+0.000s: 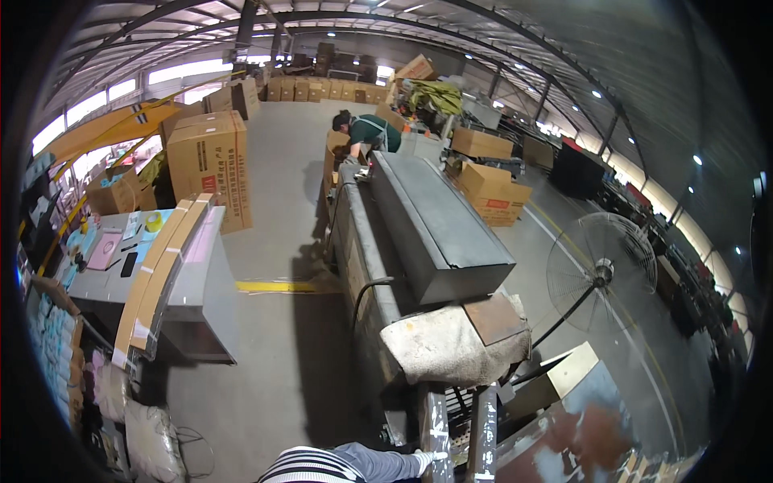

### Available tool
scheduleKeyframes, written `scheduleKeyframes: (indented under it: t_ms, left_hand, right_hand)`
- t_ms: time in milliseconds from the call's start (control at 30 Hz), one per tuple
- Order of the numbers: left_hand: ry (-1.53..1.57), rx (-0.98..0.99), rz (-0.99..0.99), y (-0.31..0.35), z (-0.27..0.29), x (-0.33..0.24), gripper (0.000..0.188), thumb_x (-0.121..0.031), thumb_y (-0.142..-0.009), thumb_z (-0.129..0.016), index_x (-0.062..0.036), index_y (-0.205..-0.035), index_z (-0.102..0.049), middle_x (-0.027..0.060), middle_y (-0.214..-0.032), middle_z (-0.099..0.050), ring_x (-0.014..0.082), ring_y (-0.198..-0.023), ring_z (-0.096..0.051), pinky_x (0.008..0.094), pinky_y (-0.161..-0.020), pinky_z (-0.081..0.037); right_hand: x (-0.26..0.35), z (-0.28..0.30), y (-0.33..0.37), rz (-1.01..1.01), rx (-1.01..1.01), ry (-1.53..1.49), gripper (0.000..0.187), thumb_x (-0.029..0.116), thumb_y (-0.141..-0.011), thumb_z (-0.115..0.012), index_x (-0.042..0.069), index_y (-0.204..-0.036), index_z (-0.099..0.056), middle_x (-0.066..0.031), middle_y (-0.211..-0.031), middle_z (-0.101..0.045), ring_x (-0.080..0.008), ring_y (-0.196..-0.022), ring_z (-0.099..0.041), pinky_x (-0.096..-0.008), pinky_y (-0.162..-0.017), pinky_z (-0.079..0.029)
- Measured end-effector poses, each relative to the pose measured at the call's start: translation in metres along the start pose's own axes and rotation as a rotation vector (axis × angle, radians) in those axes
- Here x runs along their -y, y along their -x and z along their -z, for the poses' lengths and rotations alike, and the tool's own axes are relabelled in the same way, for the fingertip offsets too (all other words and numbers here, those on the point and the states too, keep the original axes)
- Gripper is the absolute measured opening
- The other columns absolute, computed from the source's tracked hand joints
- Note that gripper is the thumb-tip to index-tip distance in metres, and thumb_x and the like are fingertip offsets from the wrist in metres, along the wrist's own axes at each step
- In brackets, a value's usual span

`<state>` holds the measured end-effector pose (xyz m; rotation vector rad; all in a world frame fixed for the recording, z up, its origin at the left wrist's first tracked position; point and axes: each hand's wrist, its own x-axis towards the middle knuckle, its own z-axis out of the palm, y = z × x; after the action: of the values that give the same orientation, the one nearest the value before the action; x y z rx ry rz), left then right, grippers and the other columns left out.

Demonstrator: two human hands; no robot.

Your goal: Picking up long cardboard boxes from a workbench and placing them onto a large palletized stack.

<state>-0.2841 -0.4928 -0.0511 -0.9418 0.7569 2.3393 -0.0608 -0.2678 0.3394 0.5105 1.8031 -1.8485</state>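
Note:
From the lower edge a striped, grey-sleeved arm reaches rightward to my left hand point(428, 460), which wears a white glove. Its fingers close on the side of a long dark bar point(436, 423) patched with shiny wrap or tape. A second, similar bar point(483, 431) lies beside it to the right. Both run up toward a worn pale cloth point(443, 346) draped over the near end of a long bench or machine point(358, 258). A brown flat piece point(497, 319) sits on the cloth. Beyond it lies a long grey metal box point(439, 221). My right hand is out of view.
A co-worker point(374, 133) bends over the bench's far end. At left stands a grey table point(211, 282) with long cardboard strips point(165, 266). Right of the bench are a pedestal fan point(602, 274) and a rusty, paint-worn panel point(576, 439). Large cartons point(209, 165) stand farther off.

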Motion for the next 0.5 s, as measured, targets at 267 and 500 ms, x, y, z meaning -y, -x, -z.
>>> scheduleKeyframes:
  t_ms: [267,500]
  left_hand:
    - [-0.151,-0.09,-0.052,0.093,-0.061,-0.114,0.057,-0.019,-0.067,-0.092,-0.0037,-0.11,-0.057,0.0139,-0.1,-0.071,0.0265,-0.086,-0.07,0.0438,-0.076,-0.056]
    - [-0.738,0.566,-0.257,0.038,0.022,-0.017,0.077,-0.026,-0.067,-0.087,-0.0072,-0.132,-0.051,0.0114,-0.119,-0.064,0.0236,-0.109,-0.061,0.0445,-0.09,-0.05]
  right_hand:
    - [-0.039,0.012,0.004,-0.042,-0.083,0.02,0.036,0.005,-0.085,-0.07,0.001,-0.117,-0.055,-0.0196,-0.115,-0.062,-0.034,-0.096,-0.066,-0.0425,-0.078,-0.058]
    - [-0.029,0.016,-0.037,0.07,-0.452,1.208,0.055,0.03,-0.078,-0.075,0.01,-0.126,-0.056,-0.0235,-0.11,-0.064,-0.0409,-0.099,-0.063,-0.0475,-0.084,-0.052]
